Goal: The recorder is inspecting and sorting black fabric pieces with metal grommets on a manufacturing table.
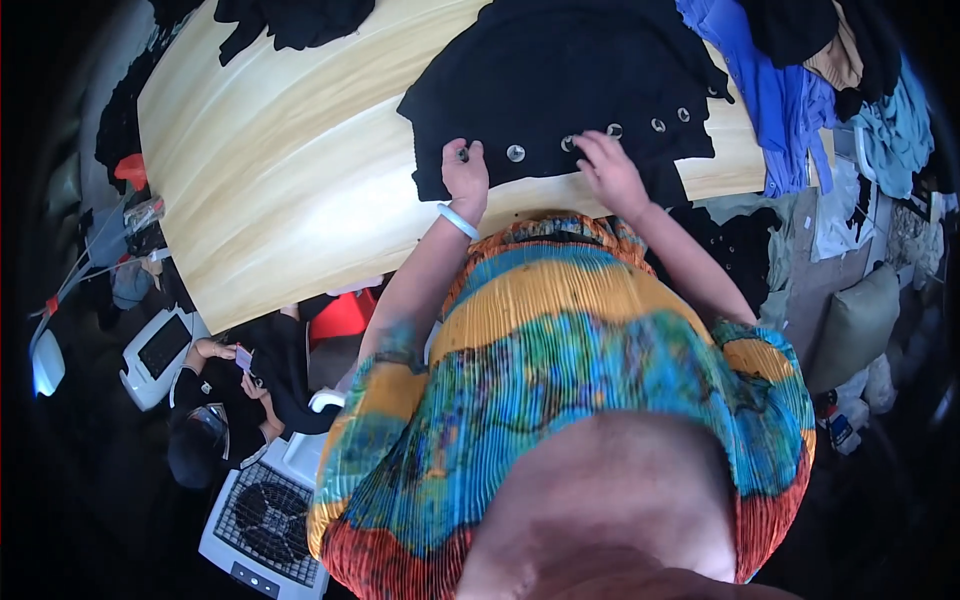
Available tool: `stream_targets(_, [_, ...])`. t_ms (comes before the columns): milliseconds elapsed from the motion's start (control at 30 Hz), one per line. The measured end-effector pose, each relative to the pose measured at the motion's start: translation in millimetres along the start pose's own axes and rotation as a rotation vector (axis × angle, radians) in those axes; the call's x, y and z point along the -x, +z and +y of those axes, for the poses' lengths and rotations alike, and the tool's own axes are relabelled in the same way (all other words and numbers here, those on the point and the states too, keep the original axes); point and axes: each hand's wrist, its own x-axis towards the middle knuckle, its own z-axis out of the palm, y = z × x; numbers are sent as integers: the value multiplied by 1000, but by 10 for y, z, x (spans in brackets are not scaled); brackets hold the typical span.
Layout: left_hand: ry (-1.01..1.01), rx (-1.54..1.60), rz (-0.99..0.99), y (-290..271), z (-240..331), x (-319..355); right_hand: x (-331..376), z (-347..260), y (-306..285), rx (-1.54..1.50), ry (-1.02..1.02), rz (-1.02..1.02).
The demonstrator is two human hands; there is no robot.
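Observation:
A black knit garment (560,75) lies spread on the table, with a row of large round buttons along its near side. My left hand (465,180) is at the garment's near left corner, thumb and finger closed around a dark button (463,155). My right hand (612,175) rests farther right along the row, fingers stretched out and apart. Its fingertips are beside one pale-patterned button (568,144) and close to another button (614,131). Between my hands a further button (515,153) shows uncovered.
The wood-patterned table (270,170) carries another black garment (300,20) at the far left and blue clothing (760,90) at the right. Lower left, another person (215,410) sits holding black fabric, near a fan unit (265,520). A cushion (855,325) stands at the right.

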Motion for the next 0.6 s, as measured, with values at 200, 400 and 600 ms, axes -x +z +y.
stream_targets(200, [-362, 18, 148, -163, 191, 112, -192, -33, 163, 125, -34, 26])
stream_targets(400, [-237, -90, 39, -302, 38, -297, -343, 180, 434, 238, -66, -40])
stream_targets(600, [-462, 142, -407, -401, 625, -554, -603, 185, 82, 240, -107, -104])
